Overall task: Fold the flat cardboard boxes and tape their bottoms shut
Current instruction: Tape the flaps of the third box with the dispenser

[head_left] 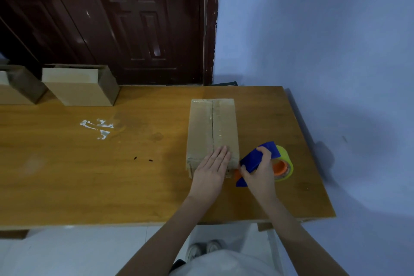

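- Box (212, 132) flaps-up on table (89, 175), seam taped
- Left hand (212, 168) flat, fingers straight, pressing box's near end
- Right hand (259, 175) gripping blue tape dispenser (257, 159) just right of box

Person: both forearms bare, no sleeves, watch or rings visible. Left hand (210, 172) and right hand (259, 175) ungloved. White garment (224, 264) covers the torso. Light-coloured shoes (202, 250), pale toe caps, below.
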Available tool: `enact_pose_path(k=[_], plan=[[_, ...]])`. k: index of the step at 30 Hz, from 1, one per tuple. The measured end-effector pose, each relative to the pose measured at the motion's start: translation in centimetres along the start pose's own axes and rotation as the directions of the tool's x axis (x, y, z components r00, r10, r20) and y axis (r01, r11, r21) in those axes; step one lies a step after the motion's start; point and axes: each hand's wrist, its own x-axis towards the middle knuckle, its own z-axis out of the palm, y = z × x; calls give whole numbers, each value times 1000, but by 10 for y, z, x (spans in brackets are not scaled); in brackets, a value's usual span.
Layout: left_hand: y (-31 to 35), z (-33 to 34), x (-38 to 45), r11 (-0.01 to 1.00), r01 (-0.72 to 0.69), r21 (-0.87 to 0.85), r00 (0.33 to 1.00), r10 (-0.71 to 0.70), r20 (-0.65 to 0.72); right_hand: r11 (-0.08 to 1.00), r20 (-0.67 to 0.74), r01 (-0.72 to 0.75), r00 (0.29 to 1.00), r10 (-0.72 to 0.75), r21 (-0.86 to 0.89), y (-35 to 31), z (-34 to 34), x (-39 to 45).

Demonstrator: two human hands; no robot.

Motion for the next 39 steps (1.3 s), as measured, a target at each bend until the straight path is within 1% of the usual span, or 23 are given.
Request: enact_pose_path(k=[3,7,12,15,17,19,21,23,25,27,28,29,30,31,33,35,39], plan=[[-1,-4,2,1000,20,-17,999,-19,47,997,17,-69,997,69,32,7,2,-5],[-1,-6,4,999,31,-17,999,-31,30,991,111,-132,985,130,14,14,1,-7],[5,-16,12,997,74,19,994,-75,81,978,111,-208,971,210,-32,12,-12,-2],[7,-22,17,994,108,-18,988,-105,115,961,107,-274,955,275,-30,9,-27,7],[9,-26,19,995,71,-73,993,-64,102,943,128,-333,934,332,-20,3,-39,13],[13,-31,21,990,-43,-137,995,54,81,919,153,-394,908,390,-5,-2,-51,17],[21,-36,22,957,-158,-244,980,181,77,878,193,-478,864,466,22,-6,-60,20],[30,-40,22,916,-190,-353,967,236,93,807,232,-583,801,552,95,-6,-66,25],[36,-43,24,892,-158,-424,960,240,147,705,250,-685,726,640,185,-4,-68,30],[38,-45,27,880,-114,-461,949,233,210,544,300,-782,621,724,303,0,-71,33],[39,-47,30,867,-89,-489,945,229,235,450,351,-816,567,745,363,2,-72,34],[39,-50,33,847,-70,-526,942,230,246,364,410,-836,526,745,411,4,-74,34],[39,-53,36,825,-51,-562,941,228,249,301,464,-846,502,730,440,6,-75,32],[39,-56,39,807,-31,-590,941,222,255,264,510,-855,485,710,446,6,-77,29],[38,-61,45,790,4,-613,933,218,287,253,556,-870,470,685,423,8,-78,24],[37,-64,50,780,28,-625,919,226,323,261,568,-873,469,676,411,10,-79,21],[39,-65,56,755,86,-649,891,233,389,328,556,-865,496,667,380,14,-83,17]])
